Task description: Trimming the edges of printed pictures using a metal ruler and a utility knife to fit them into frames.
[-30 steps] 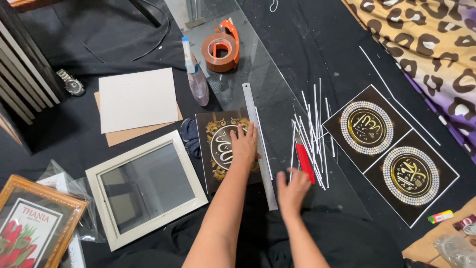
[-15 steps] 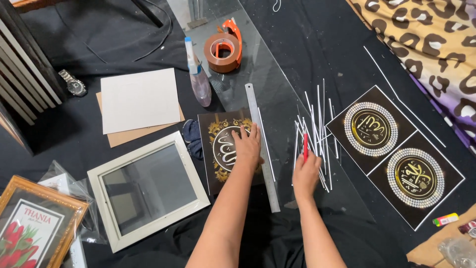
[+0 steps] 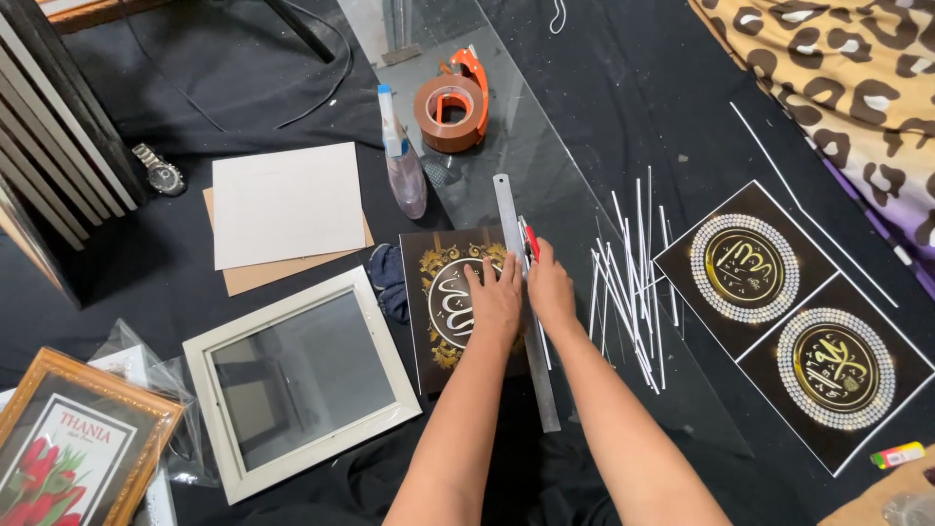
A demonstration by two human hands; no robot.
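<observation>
The left hand [image 3: 495, 302] lies flat, fingers spread, on a dark print [image 3: 458, 307] with a gold oval design, and grips nothing, only pressing down. The right hand [image 3: 547, 290] is closed around a red cutter [image 3: 531, 241], its tip against the right edge of a steel ruler [image 3: 522, 292] that runs near-to-far along the print's right side.

The print looks thin and light, likely to slide or curl (it seems glossy), so the flat palm is a sound way to hold it; picked up, it would best be taken by an edge. The ruler is stiff and narrow and could skate sideways on the glass under it unless pressed. The cutter is small and rigid, best held by its body well back from the blade.

Print and ruler rest on a glass sheet [image 3: 545, 166] laid over black cloth [image 3: 195, 88] on the floor: hard, smooth, fragile at the edges. On its far part stand a spray bottle [image 3: 402, 166] and a tape dispenser [image 3: 453, 100]. Right of the ruler lies a scatter of thin white strips [image 3: 633, 263], then two more round-motif prints [image 3: 794, 321], with a leopard-pattern blanket [image 3: 857, 88] at far right. To the left are a white frame [image 3: 302, 380], white and brown boards [image 3: 287, 209], a wristwatch [image 3: 161, 173], stacked frames [image 3: 49, 146] and a gold-framed tulip picture [image 3: 68, 448] in the near corner.
</observation>
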